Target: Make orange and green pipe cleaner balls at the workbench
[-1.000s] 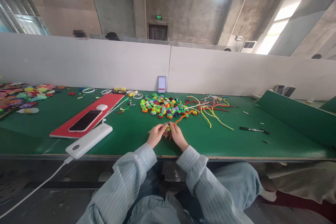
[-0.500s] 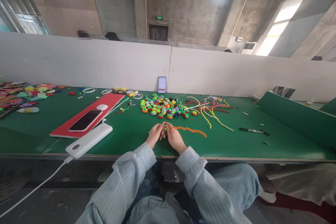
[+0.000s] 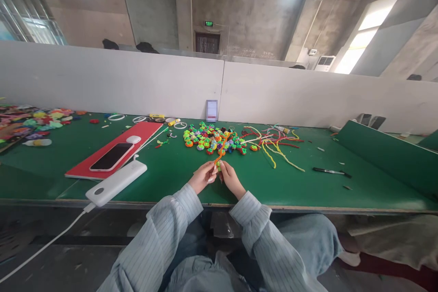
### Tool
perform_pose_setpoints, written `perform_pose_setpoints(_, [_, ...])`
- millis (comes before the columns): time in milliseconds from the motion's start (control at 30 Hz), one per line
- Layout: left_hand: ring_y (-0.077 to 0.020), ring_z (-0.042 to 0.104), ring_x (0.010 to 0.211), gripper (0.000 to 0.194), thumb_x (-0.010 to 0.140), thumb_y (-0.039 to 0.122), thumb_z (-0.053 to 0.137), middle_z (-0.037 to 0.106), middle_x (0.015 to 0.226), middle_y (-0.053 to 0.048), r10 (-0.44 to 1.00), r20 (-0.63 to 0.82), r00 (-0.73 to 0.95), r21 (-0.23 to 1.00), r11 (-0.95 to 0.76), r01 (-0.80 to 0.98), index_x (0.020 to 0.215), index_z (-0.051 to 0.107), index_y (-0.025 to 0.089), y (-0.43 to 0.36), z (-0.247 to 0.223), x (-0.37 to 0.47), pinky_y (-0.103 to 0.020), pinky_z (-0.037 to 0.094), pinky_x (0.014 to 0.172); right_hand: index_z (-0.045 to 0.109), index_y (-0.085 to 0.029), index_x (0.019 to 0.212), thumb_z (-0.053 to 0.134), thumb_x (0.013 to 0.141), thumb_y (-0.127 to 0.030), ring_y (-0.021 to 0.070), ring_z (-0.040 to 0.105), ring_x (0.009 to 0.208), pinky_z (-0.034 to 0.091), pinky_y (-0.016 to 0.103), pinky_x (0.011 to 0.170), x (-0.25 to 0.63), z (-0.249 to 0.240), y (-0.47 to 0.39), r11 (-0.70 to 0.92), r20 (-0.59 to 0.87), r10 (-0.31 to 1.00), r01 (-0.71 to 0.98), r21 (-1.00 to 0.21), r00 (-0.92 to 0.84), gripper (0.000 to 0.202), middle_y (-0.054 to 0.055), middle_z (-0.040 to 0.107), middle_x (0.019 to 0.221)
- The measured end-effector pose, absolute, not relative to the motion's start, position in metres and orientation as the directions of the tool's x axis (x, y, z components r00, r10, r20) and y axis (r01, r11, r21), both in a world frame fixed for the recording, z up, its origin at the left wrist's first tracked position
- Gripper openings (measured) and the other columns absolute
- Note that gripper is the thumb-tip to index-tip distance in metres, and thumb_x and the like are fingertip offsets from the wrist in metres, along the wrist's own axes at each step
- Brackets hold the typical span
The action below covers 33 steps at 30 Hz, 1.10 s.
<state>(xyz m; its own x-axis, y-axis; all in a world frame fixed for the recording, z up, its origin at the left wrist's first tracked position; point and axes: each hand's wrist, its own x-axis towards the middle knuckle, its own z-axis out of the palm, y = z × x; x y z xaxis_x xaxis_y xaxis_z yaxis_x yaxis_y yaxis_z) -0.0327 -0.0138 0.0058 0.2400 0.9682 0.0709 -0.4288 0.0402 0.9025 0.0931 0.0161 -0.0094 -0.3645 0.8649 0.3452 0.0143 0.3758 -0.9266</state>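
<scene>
Close to the table's front edge my left hand (image 3: 204, 177) and my right hand (image 3: 231, 179) meet with fingertips pinched. An orange pipe cleaner (image 3: 221, 149) rises from the left fingertips and points away from me, its far end over the pile. Between the fingertips shows a small yellow-green fuzzy piece (image 3: 219, 164), which my right hand pinches. Fingers partly hide it, so I cannot tell how it joins the orange stem. Just beyond lies a pile of small colourful pipe-cleaner pieces (image 3: 205, 139), many with green tops.
Loose pipe cleaners (image 3: 273, 143) spread right of the pile, with a black pen (image 3: 330, 172) farther right. To the left are a red folder (image 3: 80, 166), a phone (image 3: 112, 156) and a white power bank (image 3: 116, 183) with a cable. A small screen (image 3: 211, 110) leans on the white partition (image 3: 137, 77).
The orange pipe cleaner has swung from pointing right to pointing away from me, toward the pile. My fingertips have parted slightly, and more of the yellow-green piece shows.
</scene>
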Motion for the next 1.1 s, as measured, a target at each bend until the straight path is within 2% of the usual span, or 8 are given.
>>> perform_pose_setpoints(100, [-0.0001, 0.026, 0.032, 0.027, 0.075, 0.040, 0.056, 0.042, 0.054, 0.006, 0.962, 0.068, 0.265, 0.919, 0.044, -0.392, 0.070, 0.046, 0.016, -0.014, 0.005, -0.031, -0.017, 0.015, 0.034, 0.046, -0.020, 0.077, 0.037, 0.084, -0.053, 0.0077, 0.033, 0.033, 0.029, 0.020, 0.032, 0.094, -0.012, 0.019, 0.296, 0.296, 0.884, -0.057, -0.953, -0.361, 0.035, -0.008, 0.038, 0.045])
perform_pose_setpoints(233, [-0.0006, 0.025, 0.031, 0.025, 0.072, 0.036, 0.060, 0.039, 0.045, 0.008, 0.975, 0.058, 0.214, 0.945, 0.016, -0.327, 0.066, 0.049, 0.015, -0.014, 0.002, -0.027, -0.017, 0.013, 0.034, 0.042, -0.021, 0.071, 0.041, 0.080, -0.055, 0.0062, 0.027, 0.029, 0.024, 0.018, 0.028, 0.095, -0.015, 0.022, 0.185, 0.221, 0.899, -0.130, -0.974, -0.379, 0.035, -0.009, 0.035, 0.042])
perform_pose_setpoints(467, [-0.0021, 0.026, 0.029, 0.025, 0.073, 0.037, 0.056, 0.037, 0.039, 0.009, 0.995, 0.056, 0.085, 0.966, -0.033, -0.256, 0.063, 0.047, 0.016, -0.012, 0.002, -0.025, -0.018, 0.016, 0.033, 0.048, -0.017, 0.069, 0.038, 0.078, -0.052, 0.0087, 0.040, 0.040, 0.035, 0.021, 0.035, 0.097, -0.009, 0.019, 0.074, 0.174, 0.873, -0.230, -0.971, -0.455, 0.038, -0.002, 0.048, 0.053])
perform_pose_setpoints(600, [-0.0023, 0.026, 0.029, 0.024, 0.073, 0.036, 0.056, 0.035, 0.039, 0.010, 0.997, 0.056, 0.051, 0.975, -0.043, -0.218, 0.062, 0.046, 0.017, -0.012, 0.001, -0.025, -0.018, 0.017, 0.033, 0.053, -0.016, 0.072, 0.040, 0.079, -0.054, 0.0089, 0.042, 0.041, 0.035, 0.019, 0.036, 0.098, -0.005, 0.015, 0.063, 0.171, 0.865, -0.234, -0.970, -0.473, 0.040, -0.002, 0.048, 0.052])
perform_pose_setpoints(833, [-0.0029, 0.028, 0.030, 0.031, 0.073, 0.042, 0.057, 0.037, 0.039, 0.009, 0.994, 0.066, 0.083, 0.982, -0.050, -0.180, 0.059, 0.045, 0.017, -0.014, 0.002, -0.023, -0.018, 0.018, 0.033, 0.049, -0.017, 0.055, 0.041, 0.076, -0.064, 0.0081, 0.040, 0.031, 0.031, 0.020, 0.033, 0.095, -0.008, 0.018, 0.102, 0.127, 0.921, -0.086, -0.991, -0.367, 0.053, -0.003, 0.044, 0.037])
perform_pose_setpoints(1100, [-0.0036, 0.030, 0.032, 0.036, 0.074, 0.050, 0.055, 0.039, 0.041, 0.010, 0.994, 0.109, 0.027, 0.975, -0.101, -0.199, 0.066, 0.039, 0.019, -0.014, 0.001, -0.022, -0.018, 0.022, 0.035, 0.046, -0.019, 0.054, 0.044, 0.079, -0.058, 0.0082, 0.039, 0.031, 0.031, 0.021, 0.034, 0.094, -0.013, 0.020, 0.171, 0.185, 0.928, -0.070, -0.983, -0.325, 0.047, -0.005, 0.043, 0.036])
